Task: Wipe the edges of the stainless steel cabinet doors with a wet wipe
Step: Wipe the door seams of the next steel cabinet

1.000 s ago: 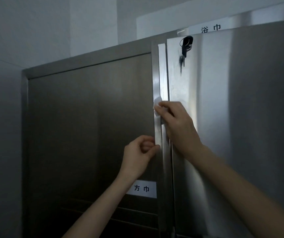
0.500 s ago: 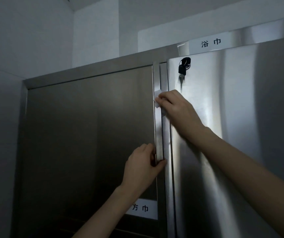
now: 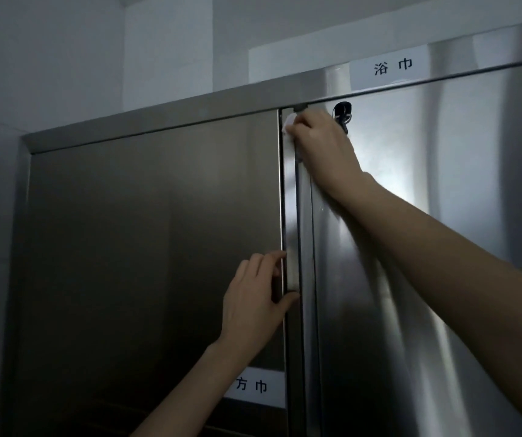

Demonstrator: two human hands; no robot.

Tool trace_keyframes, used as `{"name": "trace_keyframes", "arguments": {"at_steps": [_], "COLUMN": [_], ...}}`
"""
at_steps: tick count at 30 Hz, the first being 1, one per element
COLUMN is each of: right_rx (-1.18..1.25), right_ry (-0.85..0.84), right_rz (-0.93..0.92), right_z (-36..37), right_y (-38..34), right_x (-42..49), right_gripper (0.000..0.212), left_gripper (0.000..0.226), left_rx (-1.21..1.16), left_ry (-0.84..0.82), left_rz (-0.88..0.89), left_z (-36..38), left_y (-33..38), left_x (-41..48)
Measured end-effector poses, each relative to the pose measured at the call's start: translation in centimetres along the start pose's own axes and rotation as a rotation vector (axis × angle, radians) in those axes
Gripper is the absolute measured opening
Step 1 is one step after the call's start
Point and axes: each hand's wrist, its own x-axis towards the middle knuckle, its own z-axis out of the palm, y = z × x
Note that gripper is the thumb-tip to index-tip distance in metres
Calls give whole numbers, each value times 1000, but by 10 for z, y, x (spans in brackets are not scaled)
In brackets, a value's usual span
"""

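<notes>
Currently the right hand (image 3: 325, 146) pinches a white wet wipe (image 3: 288, 123) at the door edge (image 3: 291, 216)'s top; the unwiped vertical strip runs toward 6 o'clock, where the left hand (image 3: 255, 299) clasps it.

The left cabinet door (image 3: 152, 247) is dark brushed steel, brownish-grey in shadow. The right cabinet door (image 3: 442, 279) is lighter silver-grey steel with pale vertical streaks of reflected light. The door edge (image 3: 291, 216) between them is a pale silver strip. The wet wipe (image 3: 288, 123) is white. The key (image 3: 342, 113) is black. Two labels, the upper label (image 3: 390, 70) and the lower label (image 3: 255, 387), are white with black characters. The wall (image 3: 64, 58) is plain pale grey.
</notes>
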Motion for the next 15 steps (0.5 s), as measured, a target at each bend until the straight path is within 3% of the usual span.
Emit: {"name": "trace_keyframes", "arguments": {"at_steps": [6, 15], "right_rx": [46, 109], "right_ry": [40, -217], "right_rz": [-74, -142], "right_z": [10, -9], "right_y": [-17, -72], "right_x": [-61, -243], "right_gripper": [20, 24], "left_gripper": [64, 65], "left_rx": [-40, 46], "left_ry": [15, -74], "left_rz": [-34, 63], "left_z": [9, 20], "left_y": [-2, -16], "left_x": [-8, -80]}}
